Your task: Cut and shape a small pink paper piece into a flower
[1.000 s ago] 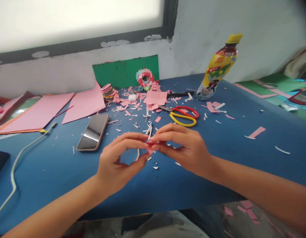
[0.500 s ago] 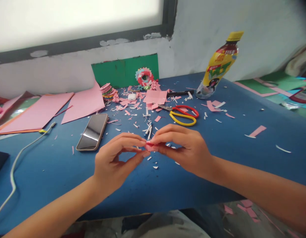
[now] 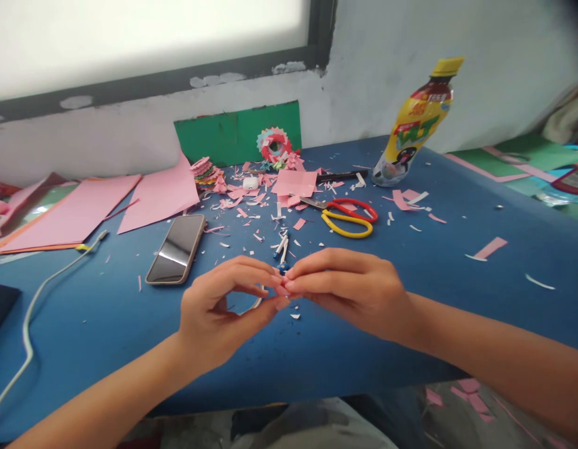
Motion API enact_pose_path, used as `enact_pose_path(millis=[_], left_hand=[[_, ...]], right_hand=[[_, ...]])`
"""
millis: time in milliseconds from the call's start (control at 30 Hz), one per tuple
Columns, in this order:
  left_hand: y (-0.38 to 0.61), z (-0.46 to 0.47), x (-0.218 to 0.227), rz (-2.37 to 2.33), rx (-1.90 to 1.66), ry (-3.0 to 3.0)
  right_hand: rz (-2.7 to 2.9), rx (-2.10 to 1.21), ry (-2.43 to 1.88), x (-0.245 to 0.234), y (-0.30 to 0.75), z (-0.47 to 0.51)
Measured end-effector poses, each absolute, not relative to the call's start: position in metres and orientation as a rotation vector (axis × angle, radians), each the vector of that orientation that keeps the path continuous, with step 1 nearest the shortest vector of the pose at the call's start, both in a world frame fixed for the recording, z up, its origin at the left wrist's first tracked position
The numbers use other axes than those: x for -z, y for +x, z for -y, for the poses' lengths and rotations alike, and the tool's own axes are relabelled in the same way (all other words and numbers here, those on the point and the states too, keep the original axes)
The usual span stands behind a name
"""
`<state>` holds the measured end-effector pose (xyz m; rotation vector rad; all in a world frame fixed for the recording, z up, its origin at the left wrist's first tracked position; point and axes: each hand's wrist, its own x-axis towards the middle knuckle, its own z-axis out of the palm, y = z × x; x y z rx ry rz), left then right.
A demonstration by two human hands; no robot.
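My left hand (image 3: 221,308) and my right hand (image 3: 351,288) meet fingertip to fingertip just above the blue table (image 3: 433,299). Between the pinched fingers sits a small folded piece of pink paper (image 3: 282,289), mostly hidden by them. Both hands grip it. Paper scraps (image 3: 270,218) lie scattered just beyond the hands. Red and yellow scissors (image 3: 347,217) rest further back to the right.
A phone (image 3: 176,248) lies face up at left of the hands, with a white cable (image 3: 40,293) further left. Pink sheets (image 3: 83,209), a green card (image 3: 237,134), folded paper rings (image 3: 274,144) and a tilted yellow bottle (image 3: 414,125) stand along the back.
Both hands, still pinching the pink paper, have dropped slightly lower and closer to me; the fingers have shifted on the piece.
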<state>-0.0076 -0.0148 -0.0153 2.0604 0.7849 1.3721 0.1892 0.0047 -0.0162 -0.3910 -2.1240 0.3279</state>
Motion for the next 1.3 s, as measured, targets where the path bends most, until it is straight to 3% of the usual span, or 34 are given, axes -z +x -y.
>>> enact_pose_path(millis=[800,1300], left_hand=[[-0.005,0.012,0.009,-0.804,-1.29,1.739],[-0.004,0.013,0.009,-0.802,-1.336,1.778]], right_hand=[[2.173,-0.269,-0.359,0.013,0.195,-0.003],[2.254,0.035,-0.269,0.006,0.197,-0.001]])
